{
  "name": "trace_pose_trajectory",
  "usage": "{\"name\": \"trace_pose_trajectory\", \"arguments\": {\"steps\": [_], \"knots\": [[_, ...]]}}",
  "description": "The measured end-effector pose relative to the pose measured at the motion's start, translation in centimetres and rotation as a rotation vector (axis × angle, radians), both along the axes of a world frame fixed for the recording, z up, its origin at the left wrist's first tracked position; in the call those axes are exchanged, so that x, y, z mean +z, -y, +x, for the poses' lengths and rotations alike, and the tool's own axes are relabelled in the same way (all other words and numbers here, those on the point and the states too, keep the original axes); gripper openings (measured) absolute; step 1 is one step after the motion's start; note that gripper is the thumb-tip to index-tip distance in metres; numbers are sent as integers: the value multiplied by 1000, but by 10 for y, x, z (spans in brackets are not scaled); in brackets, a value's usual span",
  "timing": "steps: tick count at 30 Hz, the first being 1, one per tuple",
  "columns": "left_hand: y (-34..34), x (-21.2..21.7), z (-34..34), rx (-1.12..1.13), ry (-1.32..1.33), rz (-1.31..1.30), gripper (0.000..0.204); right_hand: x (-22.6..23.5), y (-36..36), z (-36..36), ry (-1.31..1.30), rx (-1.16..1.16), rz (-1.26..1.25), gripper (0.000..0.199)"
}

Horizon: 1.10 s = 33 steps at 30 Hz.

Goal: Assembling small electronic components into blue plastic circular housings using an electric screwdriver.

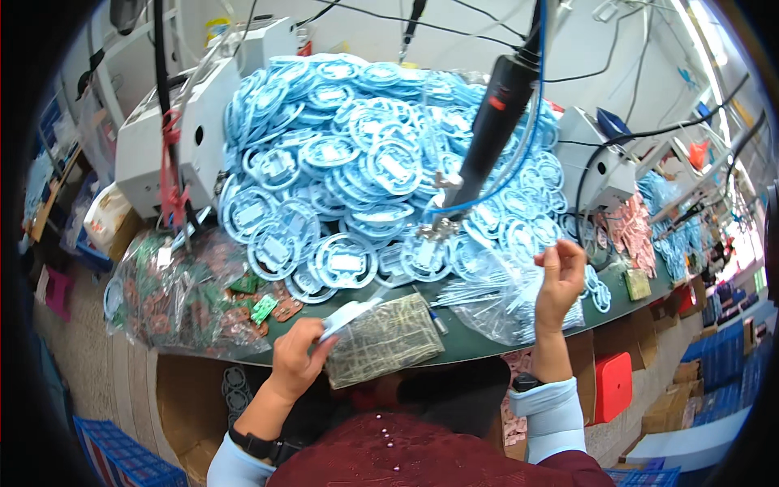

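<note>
My left hand is closed on a light blue plastic part, seen nearly edge-on over a tape-wrapped block. My right hand is raised above a clear bag of thin light blue plastic strips. Its thumb and fingertips are pinched together; whatever they hold, if anything, is too small to make out. Beyond both hands rises a large heap of light blue round plastic housings. A black electric screwdriver hangs between the heap and my right hand.
At the left lies a clear bag of green and brown circuit boards. White machines flank the heap. Pink parts lie at the right, near a yellowish block. A red stool stands below the green table edge.
</note>
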<state>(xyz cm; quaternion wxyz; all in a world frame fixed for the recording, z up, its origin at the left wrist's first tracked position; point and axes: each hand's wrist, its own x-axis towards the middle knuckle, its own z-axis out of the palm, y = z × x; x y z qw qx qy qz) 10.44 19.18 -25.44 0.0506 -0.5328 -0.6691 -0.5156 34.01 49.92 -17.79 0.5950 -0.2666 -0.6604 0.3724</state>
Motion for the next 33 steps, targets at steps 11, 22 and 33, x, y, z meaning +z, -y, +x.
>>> {"name": "trace_pose_trajectory", "arguments": {"steps": [11, 22, 33], "knots": [[12, -12, 13, -43, 319, -212, 19, -42, -46, -56, 753, -36, 530, 31], [8, -5, 18, -153, 1122, -396, 30, -8, -52, -54, 123, 28, -236, 20], [0, -1, 3, -325, 1169, -555, 40, -9, 91, -31, 605, 776, 54, 33]]}}
